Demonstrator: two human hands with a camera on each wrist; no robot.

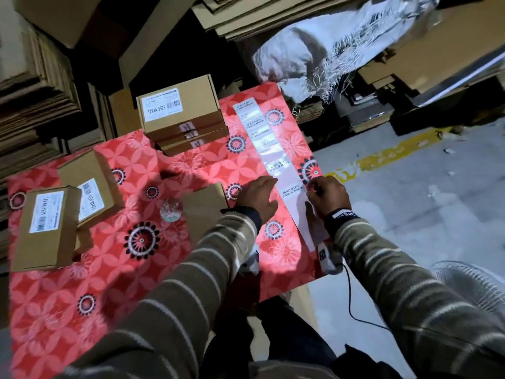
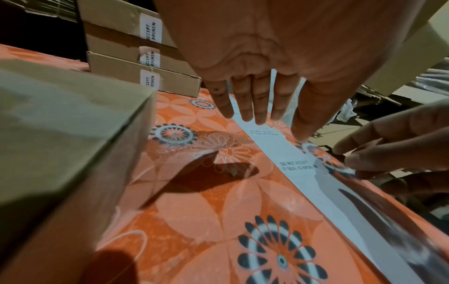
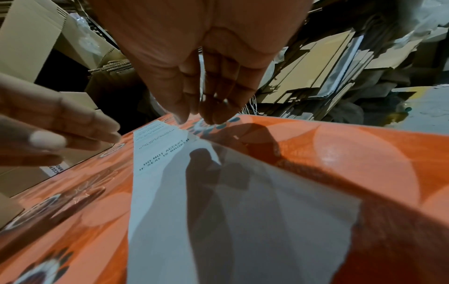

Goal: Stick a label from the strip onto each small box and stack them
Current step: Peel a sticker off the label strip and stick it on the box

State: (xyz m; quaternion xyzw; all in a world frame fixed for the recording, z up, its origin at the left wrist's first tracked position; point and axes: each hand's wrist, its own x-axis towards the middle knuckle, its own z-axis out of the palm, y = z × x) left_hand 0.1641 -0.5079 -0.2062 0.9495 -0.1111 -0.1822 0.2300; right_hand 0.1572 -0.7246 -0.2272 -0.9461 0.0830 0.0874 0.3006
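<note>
Red floral tablecloth (image 1: 142, 272), cartons behind. Label strip (image 1: 276, 160) at 1 o'clock (several labels gone). Left hand (image 1: 258, 198), fingers straight, hovers beside strip; right hand (image 1: 326, 196) pinching at nearest label (image 1: 292, 189) edge. Step: peeling. Next: lift cleanly, carry to unlabelled box (image 1: 203, 206) at 9 o'clock; stack (image 1: 183, 116) waits at 11.

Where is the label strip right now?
In the head view the label strip lies along the right edge of the red floral table, right of the box stack, its near end between left hand and right hand.
</note>
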